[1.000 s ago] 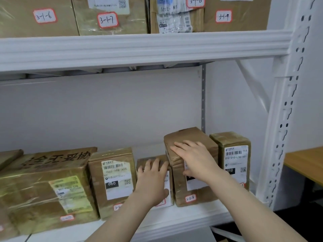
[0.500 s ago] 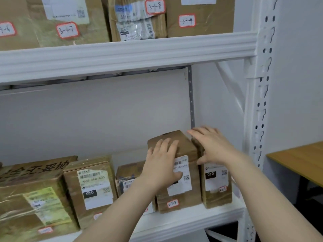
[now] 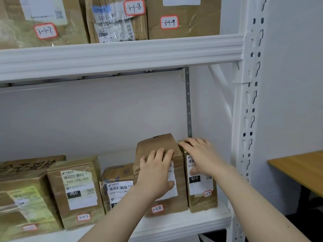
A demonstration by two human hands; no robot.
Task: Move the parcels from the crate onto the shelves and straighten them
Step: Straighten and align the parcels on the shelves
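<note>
Low at frame right, on the lower shelf, the left hand presses flat on the upright tall parcel, while the right hand lies straight-fingered over the upright end parcel, labels outward.

Five parcels stand in a row on the lower shelf. From the right: the end parcel near the upright post, the tall parcel touching it, then the low parcel, the fourth parcel and the big parcel at far left. The left hand lies on the tall parcel's front, and the right hand lies over the end parcel's top front edge. Overhead, the upper shelf carries the upper parcels side by side — and a table stands right of the post.
</note>
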